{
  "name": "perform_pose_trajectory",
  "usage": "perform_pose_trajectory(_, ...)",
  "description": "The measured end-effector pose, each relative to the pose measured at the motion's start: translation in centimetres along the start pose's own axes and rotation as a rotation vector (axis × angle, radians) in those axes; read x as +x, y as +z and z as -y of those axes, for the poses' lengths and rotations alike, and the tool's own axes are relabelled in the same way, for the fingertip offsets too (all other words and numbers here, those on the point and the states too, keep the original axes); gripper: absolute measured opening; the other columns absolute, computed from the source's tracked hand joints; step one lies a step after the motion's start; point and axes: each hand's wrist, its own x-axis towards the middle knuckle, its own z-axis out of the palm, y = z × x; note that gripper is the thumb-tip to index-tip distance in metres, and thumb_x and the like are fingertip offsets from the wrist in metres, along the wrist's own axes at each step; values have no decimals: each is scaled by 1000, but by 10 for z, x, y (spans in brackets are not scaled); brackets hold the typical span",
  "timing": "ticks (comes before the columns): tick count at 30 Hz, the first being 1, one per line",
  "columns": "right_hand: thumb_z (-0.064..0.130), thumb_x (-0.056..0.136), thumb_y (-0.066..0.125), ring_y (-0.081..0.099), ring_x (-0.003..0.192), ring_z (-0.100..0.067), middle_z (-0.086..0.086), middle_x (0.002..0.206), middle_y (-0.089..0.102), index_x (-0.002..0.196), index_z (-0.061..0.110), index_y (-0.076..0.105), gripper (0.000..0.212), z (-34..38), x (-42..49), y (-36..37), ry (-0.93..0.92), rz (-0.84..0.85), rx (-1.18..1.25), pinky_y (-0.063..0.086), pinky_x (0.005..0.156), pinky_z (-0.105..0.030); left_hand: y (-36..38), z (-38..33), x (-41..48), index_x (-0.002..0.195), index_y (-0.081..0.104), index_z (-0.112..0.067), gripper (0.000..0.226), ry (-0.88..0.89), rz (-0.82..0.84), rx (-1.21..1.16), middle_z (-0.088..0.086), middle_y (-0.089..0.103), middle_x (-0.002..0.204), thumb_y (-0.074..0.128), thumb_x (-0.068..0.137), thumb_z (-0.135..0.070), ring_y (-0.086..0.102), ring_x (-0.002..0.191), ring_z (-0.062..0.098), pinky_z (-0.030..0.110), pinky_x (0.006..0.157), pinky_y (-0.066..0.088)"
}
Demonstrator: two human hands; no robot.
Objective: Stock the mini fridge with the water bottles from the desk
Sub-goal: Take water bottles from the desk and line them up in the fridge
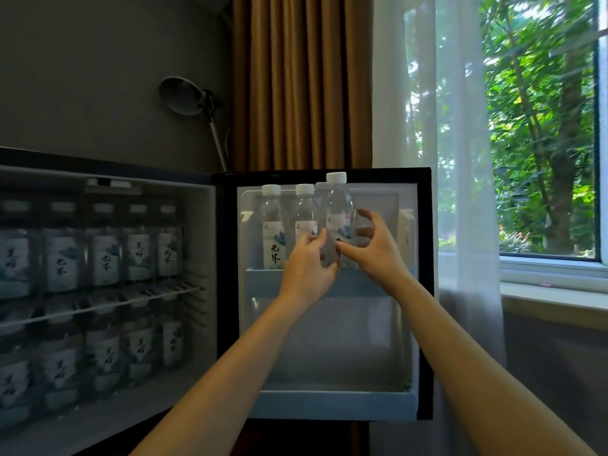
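Head view: a water bottle point(339, 209) is held upright, slightly raised, at the upper shelf point(263, 278) of the open fridge door point(329, 343), beside other bottles point(272, 225) standing there. Its lower part is gripped by the left hand point(307, 266); the right hand point(375, 255) is half open, thumb on the label, fingers curved just beside it. It is judged moderately heavy, smooth and slightly squeezable, best taken around the labelled middle.

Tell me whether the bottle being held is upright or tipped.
Upright: the bottle has its white cap straight above its body, gripped low by the left hand over the door shelf.
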Motion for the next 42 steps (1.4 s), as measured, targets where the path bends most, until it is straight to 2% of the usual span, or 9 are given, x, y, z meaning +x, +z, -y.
perform_pose_trajectory(4, 30, 75, 75, 60, 100, -20, -4, 110, 58, 135, 29, 32, 74, -1, 3, -1, 30, 28, -55, 55, 85, -44, 0, 0, -2, 140, 38, -7, 58, 15, 54, -21, 9, 47, 129, 61, 88, -14, 54, 114, 26, 36, 99, 45)
perform_pose_trajectory(9, 25, 81, 71, 55, 85, -5, 0, 109, 55, 140, 23, 27, 73, 3, 0, -3, 38, 65, -158, 48, 76, -24, 3, 1, -6, 140, 38, -8, 56, 25, 84, 0, 7, 45, 133, 59, 89, -16, 52, 118, 25, 36, 100, 44)
perform_pose_trajectory(15, 26, 82, 70, 58, 102, -21, -8, 122, 56, 141, 23, 22, 76, 6, 0, -3, 83, 107, -211, 52, 88, -37, 3, 4, -12, 143, 34, -12, 60, 17, 122, 33, 7, 43, 134, 59, 89, -14, 49, 119, 22, 22, 96, 38)
perform_pose_trajectory(20, 21, 84, 68, 58, 104, -19, -11, 127, 54, 143, 20, 17, 78, 13, -2, -5, 143, 165, -179, 51, 87, -32, 2, 6, -16, 145, 28, -17, 63, 18, 164, 81, 3, 39, 133, 57, 89, -17, 47, 117, 21, 26, 94, 40)
perform_pose_trajectory(25, 21, 88, 61, 55, 101, -21, -15, 131, 50, 147, 19, -2, 86, 24, 0, 1, 177, 203, -263, 44, 85, -30, -6, 8, -19, 144, 30, -18, 63, 33, 186, 41, 2, 39, 137, 59, 88, -16, 44, 122, 19, 27, 100, 39)
perform_pose_trajectory(28, 29, 87, 62, 46, 121, -30, -17, 143, 33, 147, 22, -5, 90, 27, -4, 11, 178, 156, -311, 39, 96, -37, -17, 14, -24, 140, 37, -17, 57, 40, 164, -21, 3, 43, 134, 60, 88, -12, 45, 123, 17, 32, 103, 40)
perform_pose_trajectory(31, 37, 85, 63, 29, 131, -37, -17, 145, 25, 147, 18, 5, 87, 30, -10, 25, 101, -55, -371, 28, 107, -47, -28, 23, -29, 134, 45, -12, 50, 43, 102, -52, 4, 50, 127, 60, 86, -8, 50, 116, 15, 25, 97, 42)
perform_pose_trajectory(37, 32, 85, 56, 36, 126, -36, -20, 129, 43, 133, 10, 32, 58, 39, -26, 66, -261, -382, -448, 32, 107, -46, -52, 49, -43, 128, 51, -10, 43, 25, 16, -13, 4, 54, 118, 59, 85, -4, 49, 98, 7, 11, 84, 37)
perform_pose_trajectory(42, 32, 84, 46, 41, 126, -36, -18, 123, 49, 123, 7, 44, 47, 47, -41, 107, -417, -292, -400, 27, 108, -36, -74, 76, -61, 122, 55, -10, 40, -23, -31, 27, 5, 55, 110, 58, 84, -2, 55, 90, 12, 27, 81, 49)
